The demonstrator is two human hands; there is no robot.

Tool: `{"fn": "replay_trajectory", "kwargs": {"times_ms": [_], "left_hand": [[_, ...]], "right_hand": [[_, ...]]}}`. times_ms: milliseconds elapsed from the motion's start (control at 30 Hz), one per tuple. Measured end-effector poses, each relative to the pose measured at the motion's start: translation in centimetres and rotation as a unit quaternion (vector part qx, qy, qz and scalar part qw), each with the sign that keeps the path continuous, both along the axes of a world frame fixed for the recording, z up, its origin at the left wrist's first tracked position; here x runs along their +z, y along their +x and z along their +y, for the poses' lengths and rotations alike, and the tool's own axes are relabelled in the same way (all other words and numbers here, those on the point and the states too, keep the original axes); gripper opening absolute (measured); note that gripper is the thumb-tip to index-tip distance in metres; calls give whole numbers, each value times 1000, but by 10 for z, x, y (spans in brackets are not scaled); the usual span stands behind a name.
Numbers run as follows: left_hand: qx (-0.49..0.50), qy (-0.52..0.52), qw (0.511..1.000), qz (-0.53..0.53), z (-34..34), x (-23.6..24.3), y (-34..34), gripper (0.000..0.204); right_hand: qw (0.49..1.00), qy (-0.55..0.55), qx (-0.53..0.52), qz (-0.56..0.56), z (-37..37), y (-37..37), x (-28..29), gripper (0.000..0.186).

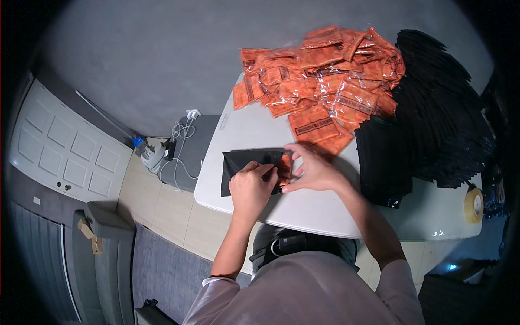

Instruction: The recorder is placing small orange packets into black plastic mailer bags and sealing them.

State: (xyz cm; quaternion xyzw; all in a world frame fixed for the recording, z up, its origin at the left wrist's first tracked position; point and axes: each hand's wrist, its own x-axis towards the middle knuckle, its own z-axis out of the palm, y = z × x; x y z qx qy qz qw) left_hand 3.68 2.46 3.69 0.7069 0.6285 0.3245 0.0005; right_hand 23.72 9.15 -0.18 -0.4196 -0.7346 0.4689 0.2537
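A black plastic mailing bag (238, 162) lies flat on the white table (244, 127) in front of me. My left hand (252, 187) rests on the bag's near edge and pinches its open end. My right hand (309, 168) holds an orange packet in clear wrap (285, 164) at the bag's mouth, partly tucked inside. Both hands touch the bag's right end. Most of the orange packet is hidden by my fingers and the bag.
A heap of orange wrapped packets (325, 76) covers the far side of the table. Stacks of black bags (433, 119) lie at the right. A roll of tape (474, 205) sits near the right edge. A grey box with chargers and cables (189, 146) stands left of the table.
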Motion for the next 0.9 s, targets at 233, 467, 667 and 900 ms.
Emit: {"fn": "replay_trajectory", "kwargs": {"times_ms": [233,467,667,900], "left_hand": [[-10,-49,997,51,2,-6,8,27],[-29,-36,998,42,8,-16,15,12],[-36,31,999,2,6,-12,25,14],[-64,46,997,-15,6,-8,31,17]], "right_hand": [[976,-216,-18,28,21,13,-7,75],[982,-155,-100,51,14,-17,-33,24],[978,-125,-119,120,10,-29,-39,24],[972,-99,-156,144,5,-35,-43,22]]}}
